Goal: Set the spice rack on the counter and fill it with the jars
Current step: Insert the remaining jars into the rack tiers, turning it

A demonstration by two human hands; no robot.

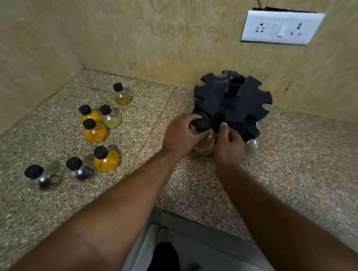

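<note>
A black round spice rack (232, 101) with notched edges and a centre post stands on the speckled counter (287, 158) near the back wall. At its front edge, my left hand (180, 135) and my right hand (229, 144) both grip a black-capped jar of pale spice (204, 146), held against a notch. Another clear jar (251, 144) hangs in a notch at the rack's right front. Several loose jars stand to the left: three orange ones (95, 132), two pale ones (121, 97), two dark ones (80, 170).
The counter sits in a corner, with walls at the left and back. A white socket plate (281, 27) is on the back wall above the rack. The counter's front edge (200, 220) runs below my arms, with the floor beneath.
</note>
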